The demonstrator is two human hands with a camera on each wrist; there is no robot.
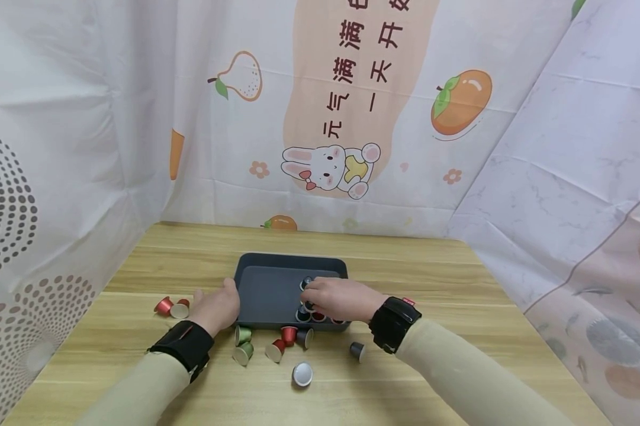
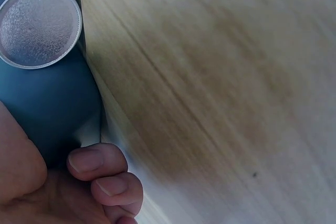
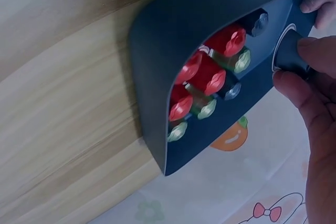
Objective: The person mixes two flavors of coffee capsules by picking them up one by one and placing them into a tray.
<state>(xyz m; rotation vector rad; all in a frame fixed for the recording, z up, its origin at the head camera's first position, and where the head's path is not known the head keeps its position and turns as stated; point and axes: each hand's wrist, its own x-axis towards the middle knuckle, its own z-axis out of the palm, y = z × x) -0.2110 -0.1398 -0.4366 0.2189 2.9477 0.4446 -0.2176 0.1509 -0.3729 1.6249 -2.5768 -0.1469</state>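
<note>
A dark grey tray (image 1: 269, 290) lies on the wooden table. At its left end my left hand (image 1: 215, 305) grips the wall, with curled fingertips (image 2: 113, 182) seen at the edge in the left wrist view. My right hand (image 1: 338, 296) reaches over the right half of the tray. Between thumb and finger it pinches a dark coffee capsule (image 3: 291, 53), the wide rim facing into the tray. Several red, green and dark capsules (image 3: 210, 74) stand in rows at the tray's right end, partly hidden by the right hand in the head view.
Loose capsules lie before the tray: green (image 1: 243, 353), red (image 1: 275, 350), dark (image 1: 357, 351) and one with its silver lid (image 1: 302, 374) up. Two red capsules (image 1: 164, 306) lie left of the left hand. A printed curtain (image 1: 234, 177) hangs behind the table.
</note>
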